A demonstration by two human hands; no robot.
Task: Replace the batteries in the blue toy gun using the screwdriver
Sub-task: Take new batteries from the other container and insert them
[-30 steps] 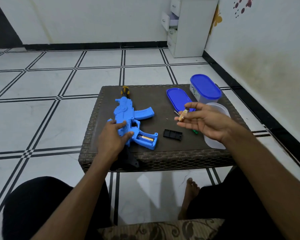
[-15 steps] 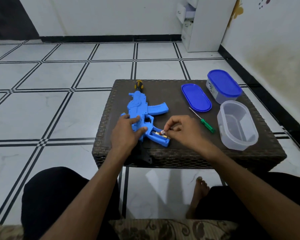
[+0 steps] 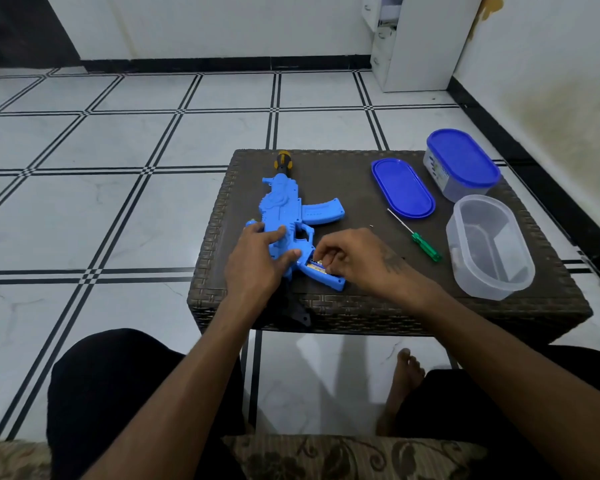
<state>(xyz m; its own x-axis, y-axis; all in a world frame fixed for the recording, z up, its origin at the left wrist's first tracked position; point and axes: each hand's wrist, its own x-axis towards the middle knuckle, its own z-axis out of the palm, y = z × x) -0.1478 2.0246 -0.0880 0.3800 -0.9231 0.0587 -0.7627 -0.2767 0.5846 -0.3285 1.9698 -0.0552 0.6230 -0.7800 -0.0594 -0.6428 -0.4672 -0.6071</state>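
Blue toy gun [image 3: 284, 216] lying flat on the left half of a dark woven counter [image 3: 361, 306], muzzle end pointing far, its yellow-and-black tip [image 3: 282, 161] near the counter's far edge, magazine projecting to the right. Grip section at the near end has its battery compartment uncovered; a battery [image 3: 315, 265] with a gold and dark label is visible inside it. Left hand [image 3: 257, 268] rests on the gun body just left of the compartment, fingers extended and spread over the blue plastic, thumb against the grip, pressing the toy down. Right hand [image 3: 354, 261] sits at the compartment from the right, fingers curled with their tips at the battery; whether they pinch the cell or only push on it cannot be told. A dark part of the toy [image 3: 297, 313] overhangs the near edge of the counter below the left wrist.

Screwdriver [image 3: 416, 237], thin metal shaft with a green handle, lies alone on the counter to the right of the hands, tip pointing far-left, handle near-right. Beyond its tip lies a loose blue oval lid [image 3: 402, 188], flat on the surface. At the far right corner stands a closed container [image 3: 461, 164] with a matching blue lid. Near of it, just beside the screwdriver handle, stands an open translucent container [image 3: 489, 247]. White floor [image 3: 118, 188] with black grid lines surrounds the counter; a white drawer unit [image 3: 413, 39] stands at the far wall.
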